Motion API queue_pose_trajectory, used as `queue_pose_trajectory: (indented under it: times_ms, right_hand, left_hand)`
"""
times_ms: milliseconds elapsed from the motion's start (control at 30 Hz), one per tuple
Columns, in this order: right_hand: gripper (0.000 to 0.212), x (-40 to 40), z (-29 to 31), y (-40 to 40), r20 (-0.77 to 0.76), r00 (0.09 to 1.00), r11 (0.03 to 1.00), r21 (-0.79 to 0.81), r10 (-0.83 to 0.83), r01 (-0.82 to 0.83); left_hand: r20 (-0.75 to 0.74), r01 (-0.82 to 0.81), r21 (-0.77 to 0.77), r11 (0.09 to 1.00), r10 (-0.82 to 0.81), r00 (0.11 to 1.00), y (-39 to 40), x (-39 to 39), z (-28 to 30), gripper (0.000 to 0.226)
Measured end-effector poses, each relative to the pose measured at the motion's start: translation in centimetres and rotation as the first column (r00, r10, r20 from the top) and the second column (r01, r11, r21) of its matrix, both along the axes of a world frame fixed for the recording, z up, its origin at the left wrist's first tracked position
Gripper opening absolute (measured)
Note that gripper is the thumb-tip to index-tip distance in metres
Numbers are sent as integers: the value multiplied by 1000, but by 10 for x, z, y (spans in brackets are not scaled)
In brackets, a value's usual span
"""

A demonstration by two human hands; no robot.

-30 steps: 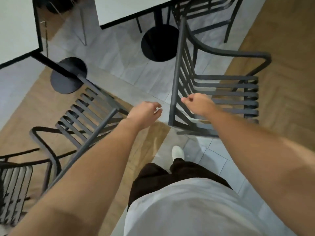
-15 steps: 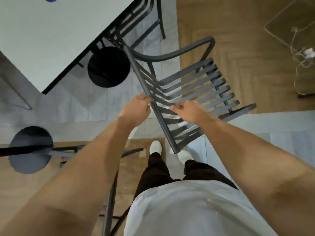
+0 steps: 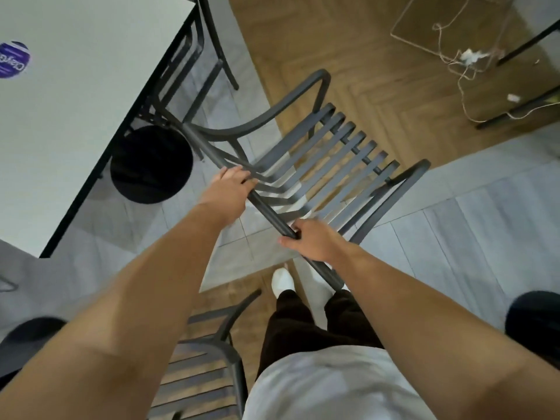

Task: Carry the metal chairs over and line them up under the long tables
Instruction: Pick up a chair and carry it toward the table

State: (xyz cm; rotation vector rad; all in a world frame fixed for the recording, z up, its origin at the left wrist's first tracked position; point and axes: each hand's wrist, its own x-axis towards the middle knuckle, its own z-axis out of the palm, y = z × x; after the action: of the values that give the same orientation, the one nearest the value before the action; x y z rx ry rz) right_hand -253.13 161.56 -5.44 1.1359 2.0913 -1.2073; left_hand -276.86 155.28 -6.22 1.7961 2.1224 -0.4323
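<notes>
A dark grey metal slatted chair (image 3: 330, 165) stands in front of me, seat pointing away to the upper right. My left hand (image 3: 231, 184) grips the top rail of its backrest. My right hand (image 3: 310, 241) grips the same rail lower down, nearer my body. A long white table (image 3: 75, 101) fills the upper left, its black round base (image 3: 151, 165) just left of the chair. Another metal chair (image 3: 194, 68) is tucked under that table's edge.
A third slatted chair (image 3: 206, 371) sits behind my left arm at the bottom. My white shoe (image 3: 281, 281) is on the floor below the held chair. Loose cables and a plug (image 3: 466, 56) lie on the wooden floor at the upper right. A dark round base (image 3: 536, 316) shows at the right edge.
Both hands reached the chair's backrest rail and closed on it. My view turned, so the white table now lies at the left, and my right hand slid lower along the rail.
</notes>
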Motion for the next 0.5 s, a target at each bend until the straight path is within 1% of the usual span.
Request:
queue_pose_trajectory:
  times_ms: [67,133,200,333,400,500]
  right_hand:
    - [43,-1,-5,-8,35,999,999,31,-11,10]
    - [33,-2,-12,-17,77,996,998,46,-41,38]
    - [32,-2,-17,-27,99,991,994,71,-93,86]
    - [26,0,-22,-40,59,974,971,103,-221,214]
    - [22,4,-22,-42,38,965,961,107,-261,255]
    - [20,9,-23,-42,25,962,956,120,-273,268]
  left_hand:
    - [-66,43,-57,997,-47,997,12,-6,0,60]
    - [-122,80,-103,991,-92,988,23,-12,-3,52]
    - [-170,115,-146,983,-139,976,32,-17,-7,45]
    - [-206,183,-231,956,-232,951,47,-21,-10,26]
    - [-198,223,-245,944,-274,941,50,-20,-10,24]
    - [-202,238,-249,939,-291,935,50,-16,-14,26]
